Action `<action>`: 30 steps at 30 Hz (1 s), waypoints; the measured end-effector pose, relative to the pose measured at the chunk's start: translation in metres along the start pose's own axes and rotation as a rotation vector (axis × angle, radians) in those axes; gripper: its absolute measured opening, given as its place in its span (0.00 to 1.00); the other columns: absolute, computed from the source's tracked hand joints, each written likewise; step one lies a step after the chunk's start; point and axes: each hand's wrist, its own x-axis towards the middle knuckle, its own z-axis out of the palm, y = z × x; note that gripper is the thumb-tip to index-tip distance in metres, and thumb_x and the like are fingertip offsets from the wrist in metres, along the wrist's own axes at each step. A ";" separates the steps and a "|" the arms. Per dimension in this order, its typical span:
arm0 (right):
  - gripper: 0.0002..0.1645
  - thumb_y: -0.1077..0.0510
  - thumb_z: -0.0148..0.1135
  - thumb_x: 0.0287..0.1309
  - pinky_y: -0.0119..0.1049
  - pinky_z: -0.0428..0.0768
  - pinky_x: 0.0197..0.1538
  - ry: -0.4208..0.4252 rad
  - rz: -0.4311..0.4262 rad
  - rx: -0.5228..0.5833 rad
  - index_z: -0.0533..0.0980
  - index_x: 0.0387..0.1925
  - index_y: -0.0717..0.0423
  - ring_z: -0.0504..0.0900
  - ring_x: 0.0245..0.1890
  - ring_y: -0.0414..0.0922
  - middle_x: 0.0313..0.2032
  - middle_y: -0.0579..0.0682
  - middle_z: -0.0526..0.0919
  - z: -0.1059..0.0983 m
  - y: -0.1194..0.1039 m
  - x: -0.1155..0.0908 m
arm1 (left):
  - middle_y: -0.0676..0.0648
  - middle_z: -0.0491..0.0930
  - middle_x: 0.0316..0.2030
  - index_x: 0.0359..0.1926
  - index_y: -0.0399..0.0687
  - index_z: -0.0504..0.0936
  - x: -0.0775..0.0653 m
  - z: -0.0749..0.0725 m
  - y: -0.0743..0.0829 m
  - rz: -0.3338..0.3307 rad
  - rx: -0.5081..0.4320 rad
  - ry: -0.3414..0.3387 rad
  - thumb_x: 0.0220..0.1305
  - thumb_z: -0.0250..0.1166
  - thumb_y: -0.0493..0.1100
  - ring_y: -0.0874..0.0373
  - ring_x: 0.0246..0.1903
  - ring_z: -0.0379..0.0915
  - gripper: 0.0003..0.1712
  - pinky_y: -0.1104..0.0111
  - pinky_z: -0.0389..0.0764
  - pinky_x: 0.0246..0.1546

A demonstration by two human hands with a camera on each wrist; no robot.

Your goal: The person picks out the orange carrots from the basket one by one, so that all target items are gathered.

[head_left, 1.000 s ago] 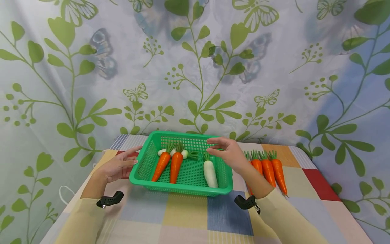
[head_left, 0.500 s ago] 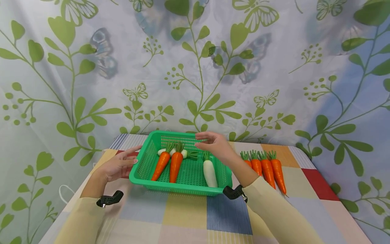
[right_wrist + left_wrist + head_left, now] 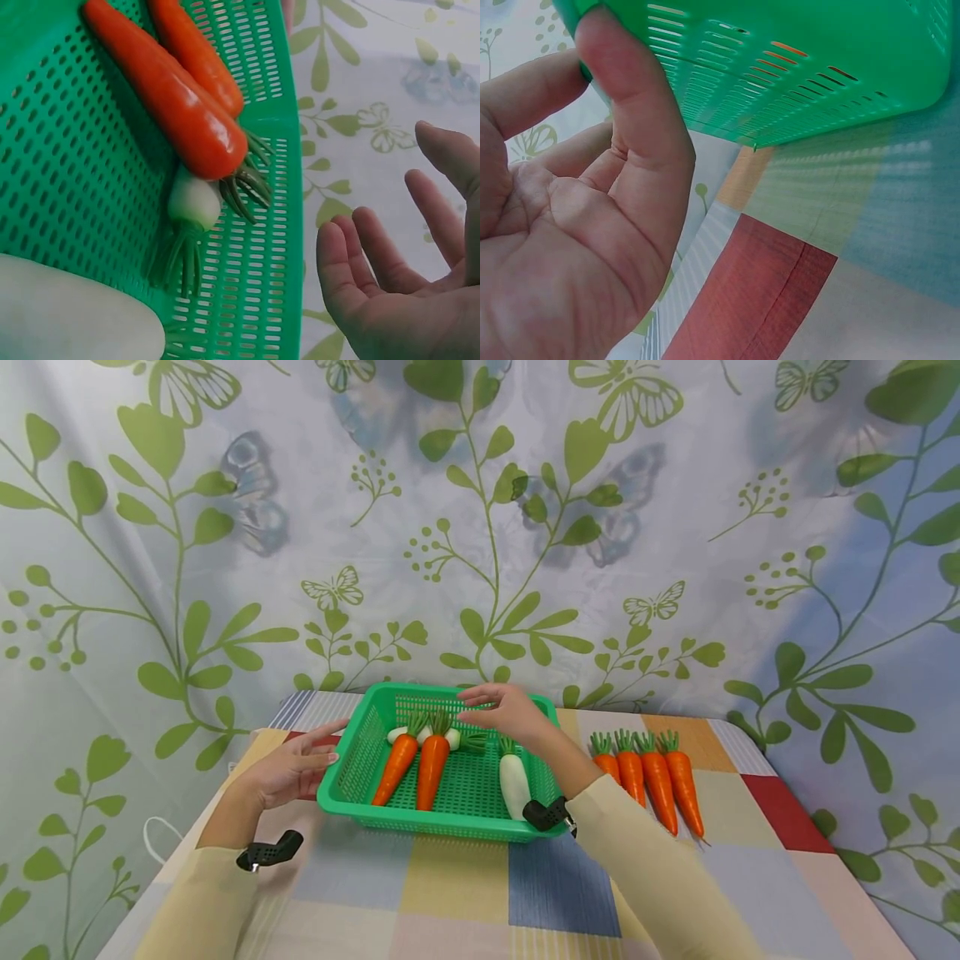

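Observation:
A green plastic basket [image 3: 450,824] stands on the table. Inside it, two carrots [image 3: 432,772] lie across a white radish [image 3: 453,739] at the left, and another white radish [image 3: 514,787] lies at the right. At the basket's left rim, my left hand [image 3: 288,770] touches the outside with thumb and forefinger [image 3: 630,97] apart. My right hand [image 3: 504,714] hovers over the back of the basket, fingers loosely spread and holding nothing. In the right wrist view, the right hand [image 3: 409,277] appears beyond the rim, near the leafy ends of the vegetables.
Several carrots [image 3: 652,777] lie side by side on the checkered tablecloth [image 3: 450,893] to the right of the basket, partly behind my right forearm. A leaf-patterned curtain [image 3: 480,527] hangs right behind the table. A white cable [image 3: 153,839] loops at the left edge.
My right hand has moved left over the basket, from above the right-hand radish toward the middle of the back rim. The left hand, basket and vegetables stay in place.

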 end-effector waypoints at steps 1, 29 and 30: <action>0.26 0.51 0.72 0.63 0.47 0.83 0.59 -0.006 0.001 -0.004 0.80 0.62 0.46 0.81 0.59 0.51 0.65 0.58 0.78 0.002 0.001 0.003 | 0.44 0.77 0.65 0.83 0.55 0.43 0.000 0.000 0.000 0.003 -0.001 0.000 0.78 0.55 0.39 0.48 0.51 0.86 0.43 0.54 0.87 0.52; 0.32 0.54 0.76 0.58 0.56 0.77 0.67 -0.136 0.325 0.015 0.79 0.64 0.45 0.77 0.64 0.63 0.70 0.57 0.71 0.032 0.014 0.045 | 0.46 0.79 0.63 0.83 0.55 0.42 0.008 -0.013 0.000 0.023 -0.007 -0.039 0.79 0.53 0.39 0.48 0.50 0.87 0.42 0.54 0.87 0.50; 0.32 0.54 0.76 0.58 0.56 0.77 0.67 -0.136 0.331 0.025 0.79 0.64 0.46 0.77 0.65 0.63 0.71 0.58 0.70 0.033 0.015 0.045 | 0.46 0.80 0.63 0.83 0.55 0.42 0.009 -0.013 0.000 0.025 -0.012 -0.042 0.79 0.53 0.38 0.48 0.50 0.87 0.41 0.54 0.87 0.50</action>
